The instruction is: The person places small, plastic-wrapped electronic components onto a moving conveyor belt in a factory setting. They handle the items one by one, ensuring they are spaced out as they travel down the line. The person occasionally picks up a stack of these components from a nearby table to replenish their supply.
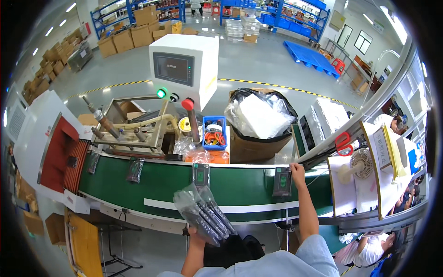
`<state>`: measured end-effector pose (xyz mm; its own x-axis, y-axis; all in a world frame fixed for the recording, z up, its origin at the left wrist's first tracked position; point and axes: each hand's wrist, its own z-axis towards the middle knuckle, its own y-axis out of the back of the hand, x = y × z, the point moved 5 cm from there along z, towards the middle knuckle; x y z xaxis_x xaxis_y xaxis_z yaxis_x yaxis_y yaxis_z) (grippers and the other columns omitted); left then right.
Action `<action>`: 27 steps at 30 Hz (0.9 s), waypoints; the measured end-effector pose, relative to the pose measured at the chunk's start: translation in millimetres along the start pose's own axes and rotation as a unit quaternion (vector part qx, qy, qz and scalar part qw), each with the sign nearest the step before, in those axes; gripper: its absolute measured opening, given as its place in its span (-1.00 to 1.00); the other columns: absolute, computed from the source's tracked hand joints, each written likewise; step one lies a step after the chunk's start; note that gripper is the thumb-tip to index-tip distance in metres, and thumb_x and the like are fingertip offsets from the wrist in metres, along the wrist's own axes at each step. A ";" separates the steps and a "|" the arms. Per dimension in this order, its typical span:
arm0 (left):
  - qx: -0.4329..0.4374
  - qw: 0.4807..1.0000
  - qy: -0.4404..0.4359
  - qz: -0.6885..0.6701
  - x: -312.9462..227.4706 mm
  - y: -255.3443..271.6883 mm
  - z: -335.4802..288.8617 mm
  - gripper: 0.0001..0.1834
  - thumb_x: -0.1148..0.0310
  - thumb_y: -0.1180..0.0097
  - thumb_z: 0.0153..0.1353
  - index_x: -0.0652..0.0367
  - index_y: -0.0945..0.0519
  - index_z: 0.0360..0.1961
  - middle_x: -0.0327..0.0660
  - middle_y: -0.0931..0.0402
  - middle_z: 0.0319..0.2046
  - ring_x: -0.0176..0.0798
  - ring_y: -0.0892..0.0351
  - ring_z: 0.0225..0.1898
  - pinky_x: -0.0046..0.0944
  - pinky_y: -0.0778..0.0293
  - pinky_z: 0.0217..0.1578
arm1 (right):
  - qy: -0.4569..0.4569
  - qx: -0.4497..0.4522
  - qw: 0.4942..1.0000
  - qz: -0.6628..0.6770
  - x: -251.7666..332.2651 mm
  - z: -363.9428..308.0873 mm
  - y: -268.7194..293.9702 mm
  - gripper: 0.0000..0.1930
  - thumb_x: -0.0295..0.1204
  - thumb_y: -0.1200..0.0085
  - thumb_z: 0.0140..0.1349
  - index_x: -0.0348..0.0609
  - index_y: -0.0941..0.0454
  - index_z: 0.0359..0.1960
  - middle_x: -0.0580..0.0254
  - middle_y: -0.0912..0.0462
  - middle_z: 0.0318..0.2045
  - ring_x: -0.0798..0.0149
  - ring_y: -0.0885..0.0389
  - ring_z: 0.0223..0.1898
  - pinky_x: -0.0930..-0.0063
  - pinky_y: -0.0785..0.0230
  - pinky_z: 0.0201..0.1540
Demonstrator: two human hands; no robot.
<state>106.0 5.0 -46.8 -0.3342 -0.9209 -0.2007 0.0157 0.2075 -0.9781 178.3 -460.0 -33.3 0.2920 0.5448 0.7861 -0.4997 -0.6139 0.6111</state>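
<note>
My left hand (197, 237) grips a fanned stack of clear plastic bags (203, 214) with flat dark packages inside, held above the near edge of the green conveyor belt (240, 185). Over on the right, my right hand (298, 173) has its fingers pinched at the upper right corner of a bagged dark package (282, 181) with a green marking, which lies on the belt. Another bagged package (201, 175) with a green marking rests on the belt just beyond the stack. Farther left lie two more bagged packages, one dark (135, 170) and one small (93, 163) near the machine opening.
A white machine with red strip curtains (70, 159) stands at the belt's left end. Behind the belt are a white control box (184, 69), a blue bin (214, 133) of small items and a lined carton (258, 150). A small fan (360, 165) stands right.
</note>
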 end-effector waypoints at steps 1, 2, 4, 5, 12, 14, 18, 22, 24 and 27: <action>-0.014 1.000 0.005 0.003 3.5 6.2 -6.7 -0.13 0.22 -0.24 -0.33 0.21 -0.25 0.13 0.01 -0.35 0.02 0.07 -0.37 0.02 0.07 -0.34 0.03 | -0.009 -0.006 1.000 -0.021 -29.3 8.4 -7.2 -0.73 -0.28 0.02 0.13 -0.26 -0.56 -0.37 0.02 -0.57 -0.52 0.21 -0.55 -0.41 0.39 -0.34 -0.31; -0.027 1.000 0.011 0.006 7.8 11.7 -13.6 -0.14 0.23 -0.24 -0.33 0.22 -0.25 0.12 0.00 -0.36 0.01 0.06 -0.39 0.01 0.06 -0.35 0.02 | -0.018 -0.011 0.999 -0.042 -57.3 16.9 -14.3 -0.73 -0.27 0.02 0.11 -0.25 -0.57 -0.38 -0.03 -0.58 -0.50 0.13 -0.57 -0.39 0.35 -0.34 -0.29; -0.053 0.998 0.014 0.014 12.6 20.9 -29.5 -0.15 0.24 -0.23 -0.33 0.22 -0.26 0.11 -0.01 -0.38 -0.01 0.05 -0.42 -0.02 0.05 -0.38 0.00 | -0.032 -0.014 0.997 -0.066 -75.5 26.7 -39.2 -0.73 -0.27 0.01 0.10 -0.25 -0.57 -0.39 -0.05 -0.57 -0.50 0.11 -0.57 -0.39 0.32 -0.34 -0.29; -0.063 0.998 0.020 0.012 15.1 23.9 -35.4 -0.16 0.25 -0.23 -0.34 0.22 -0.27 0.10 -0.01 -0.39 -0.02 0.04 -0.44 -0.04 0.04 -0.40 -0.01 | -0.036 -0.021 0.996 -0.077 -78.8 28.0 -51.9 -0.73 -0.27 0.00 0.09 -0.26 -0.58 -0.39 -0.07 -0.57 -0.50 0.09 -0.57 -0.39 0.31 -0.34 -0.29; -0.098 0.992 0.060 -0.053 22.1 8.1 -47.4 -0.35 0.41 -0.16 -0.31 0.32 -0.40 -0.04 0.00 -0.48 -0.14 0.03 -0.50 -0.14 -0.02 -0.46 -0.09 | -0.068 -0.085 0.982 -0.157 -73.1 22.7 -97.7 -0.77 -0.31 0.00 0.08 -0.22 -0.61 -0.44 -0.13 -0.54 -0.47 -0.07 -0.50 -0.31 0.16 -0.31 -0.21; -0.099 0.992 0.066 -0.045 19.0 7.5 -48.4 -0.37 0.39 -0.17 -0.28 0.31 -0.41 -0.05 0.00 -0.49 -0.15 0.03 -0.51 -0.15 -0.03 -0.46 -0.09 | -0.074 -0.070 0.985 -0.141 -66.8 18.9 -108.0 -0.77 -0.33 0.01 0.09 -0.24 -0.60 -0.43 -0.16 -0.54 -0.46 -0.09 -0.50 -0.31 0.14 -0.31 -0.21; -0.078 0.992 0.089 -0.031 15.3 11.4 -46.8 -0.38 0.37 -0.17 -0.24 0.31 -0.40 -0.03 0.01 -0.48 -0.13 0.04 -0.50 -0.12 -0.01 -0.44 -0.06 | -0.084 -0.026 0.992 -0.090 -36.8 10.0 -126.4 -0.75 -0.32 0.02 0.11 -0.27 -0.59 -0.42 -0.18 -0.55 -0.46 -0.13 -0.52 -0.34 0.11 -0.32 -0.23; -0.055 0.991 0.116 -0.023 18.3 3.2 -35.2 -0.35 0.35 -0.17 -0.20 0.29 -0.35 0.02 0.02 -0.44 -0.08 0.05 -0.47 -0.07 0.04 -0.40 -0.02 | -0.022 -0.051 0.987 -0.149 -21.9 8.9 -138.4 -0.67 -0.25 0.02 0.13 -0.35 -0.56 -0.44 -0.16 -0.55 -0.49 -0.14 -0.52 -0.36 0.06 -0.32 -0.24; -0.089 0.989 0.114 -0.005 17.1 8.5 -36.2 -0.37 0.36 -0.16 -0.19 0.28 -0.35 0.01 0.00 -0.46 -0.11 0.03 -0.49 -0.09 0.03 -0.42 -0.04 | 0.063 -0.086 0.981 -0.164 5.7 -9.7 -150.1 -0.61 -0.19 0.02 0.14 -0.39 -0.51 -0.33 -0.12 -0.56 -0.44 -0.10 -0.53 -0.34 0.13 -0.34 -0.22; -0.134 0.985 0.103 0.018 10.4 14.9 -38.0 -0.40 0.37 -0.15 -0.17 0.26 -0.36 0.00 -0.03 -0.47 -0.14 -0.01 -0.51 -0.13 0.01 -0.45 -0.07 | 0.099 0.257 0.961 -0.006 98.7 -66.3 -156.3 -0.57 -0.18 0.02 0.18 -0.38 -0.46 -0.17 0.01 -0.57 -0.36 0.18 -0.53 -0.33 0.37 -0.37 -0.21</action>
<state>66.9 11.0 -61.4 -0.5229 -0.8305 -0.1920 -0.2102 0.3439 -0.9152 231.2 -272.4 -57.4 0.1090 0.6201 0.7769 -0.0133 -0.7806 0.6249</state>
